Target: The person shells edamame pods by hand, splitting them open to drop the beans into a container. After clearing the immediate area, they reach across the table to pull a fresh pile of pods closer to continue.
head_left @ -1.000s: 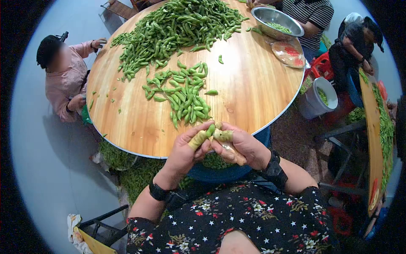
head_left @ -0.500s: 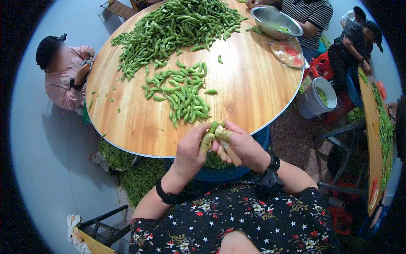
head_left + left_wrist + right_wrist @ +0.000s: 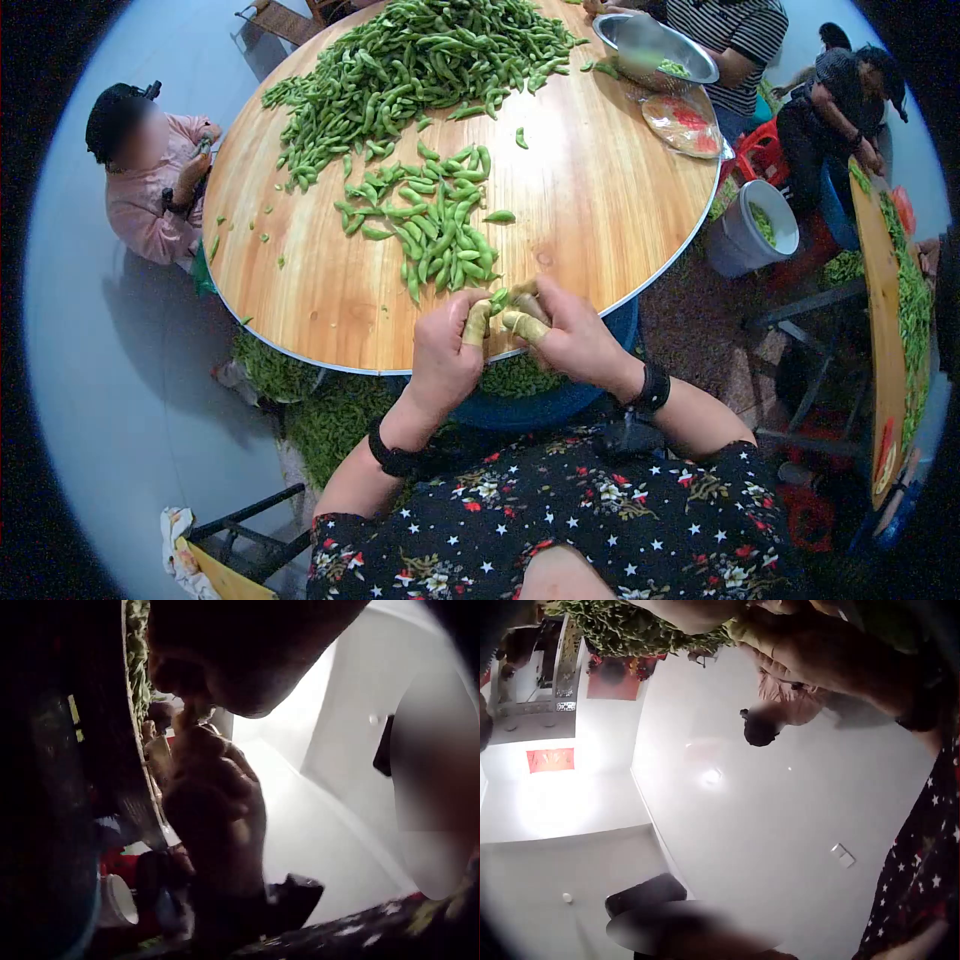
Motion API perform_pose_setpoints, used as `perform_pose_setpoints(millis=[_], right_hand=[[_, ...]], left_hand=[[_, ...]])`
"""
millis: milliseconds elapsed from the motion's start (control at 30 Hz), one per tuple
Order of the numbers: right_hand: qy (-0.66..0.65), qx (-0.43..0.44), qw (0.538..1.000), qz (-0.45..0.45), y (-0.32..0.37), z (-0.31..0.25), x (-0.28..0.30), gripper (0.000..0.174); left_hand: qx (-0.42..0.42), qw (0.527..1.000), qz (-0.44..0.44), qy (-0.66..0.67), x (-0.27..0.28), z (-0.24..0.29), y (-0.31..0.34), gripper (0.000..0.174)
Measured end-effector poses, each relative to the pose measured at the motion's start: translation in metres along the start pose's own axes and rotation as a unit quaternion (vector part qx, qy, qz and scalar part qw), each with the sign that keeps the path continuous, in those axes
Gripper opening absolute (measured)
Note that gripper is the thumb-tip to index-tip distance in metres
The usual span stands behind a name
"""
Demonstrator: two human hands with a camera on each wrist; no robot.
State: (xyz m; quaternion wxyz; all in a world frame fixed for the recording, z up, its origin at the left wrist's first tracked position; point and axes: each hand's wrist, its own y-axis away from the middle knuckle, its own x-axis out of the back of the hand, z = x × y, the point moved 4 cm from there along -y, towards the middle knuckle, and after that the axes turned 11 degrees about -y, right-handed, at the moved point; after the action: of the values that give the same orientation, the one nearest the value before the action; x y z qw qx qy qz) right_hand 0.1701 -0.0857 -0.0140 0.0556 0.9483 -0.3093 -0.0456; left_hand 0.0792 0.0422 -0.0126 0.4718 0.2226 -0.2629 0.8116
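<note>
shelling check: one pod at your fingertips, looks mid-split

so in your head view there's a single green pod (image 3: 498, 299) up between your hands, just over the near edge of the bench (image 3: 580, 190). your left hand (image 3: 447, 345) pinches it, with a yellowish cover (image 3: 477, 325) on the thumb. your right hand (image 3: 583, 345) is curled in close on the other side, but i honestly can't tell if it's gripping the pod too or just beside it. the left wrist view is too dark to settle that, and the right one only catches the hands along its top edge.

my read is you're on the split-and-squeeze step for this one. next move probably calls for a steady left pinch while the right thumb presses along the seam, so the insides come out without shooting off. i'd aim low, toward the blue tub (image 3: 520, 412) under the bench edge, if that's where they go. there's green stuff (image 3: 520, 376) in it, can't make out what exactly.

plenty left to do, i'd say: a small pile of pods (image 3: 450, 230) lies in front of you, a loose pod (image 3: 499, 217) just right of it, and the big heap (image 3: 430, 70) farther back.
</note>
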Motion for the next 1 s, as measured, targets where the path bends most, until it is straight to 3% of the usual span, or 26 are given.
perform_pose_setpoints(millis=[33, 67, 133, 267, 400, 500, 567, 633, 700, 900, 967, 1000], right_hand=[[0.154, 0.134, 0.977, 0.060, 0.003, -0.010, 0.004, 0.025], [0.155, 0.133, 0.977, 0.060, 0.002, -0.010, 0.005, 0.025], [0.188, 0.250, 0.949, 0.043, 0.001, -0.020, 0.002, 0.025], [0.206, 0.255, 0.944, 0.019, 0.001, -0.013, 0.001, 0.022], [0.232, 0.234, 0.944, -0.006, 0.003, -0.017, 0.004, 0.016], [0.237, 0.224, 0.945, -0.037, 0.005, -0.018, 0.007, 0.012], [0.253, 0.232, 0.938, -0.045, 0.010, -0.023, 0.011, 0.011], [0.269, 0.160, 0.929, -0.196, 0.020, -0.026, 0.008, 0.011], [0.259, 0.197, 0.920, -0.220, 0.024, -0.021, 0.007, 0.012], [0.298, 0.191, 0.906, -0.234, 0.026, -0.019, 0.005, 0.016], [0.261, 0.082, 0.946, -0.174, 0.022, -0.016, 0.010, 0.018], [0.266, 0.082, 0.946, -0.166, 0.021, -0.013, 0.010, 0.018]], left_hand=[[-0.049, 0.998, 0.006, -0.032, 0.000, 0.005, 0.000, 0.018], [-0.048, 0.998, 0.005, -0.031, 0.000, 0.007, 0.001, 0.018], [-0.140, 0.988, 0.000, -0.073, -0.001, 0.019, 0.007, 0.030], [-0.197, 0.970, -0.017, -0.140, -0.001, 0.036, 0.019, 0.042], [-0.177, 0.972, -0.044, -0.150, 0.002, 0.044, 0.022, 0.036], [-0.147, 0.974, -0.095, -0.142, 0.022, 0.047, 0.030, 0.035], [-0.077, 0.963, -0.150, -0.209, 0.055, 0.041, 0.036, 0.031], [0.003, 0.903, -0.249, -0.350, 0.085, 0.025, 0.036, 0.025], [-0.060, 0.908, -0.155, -0.386, 0.100, 0.018, 0.018, 0.019], [-0.159, 0.906, -0.067, -0.386, 0.080, -0.034, -0.107, 0.019], [-0.287, 0.900, 0.003, -0.328, 0.072, -0.049, -0.133, 0.016], [-0.295, 0.899, 0.005, -0.323, 0.068, -0.057, -0.139, 0.016]])
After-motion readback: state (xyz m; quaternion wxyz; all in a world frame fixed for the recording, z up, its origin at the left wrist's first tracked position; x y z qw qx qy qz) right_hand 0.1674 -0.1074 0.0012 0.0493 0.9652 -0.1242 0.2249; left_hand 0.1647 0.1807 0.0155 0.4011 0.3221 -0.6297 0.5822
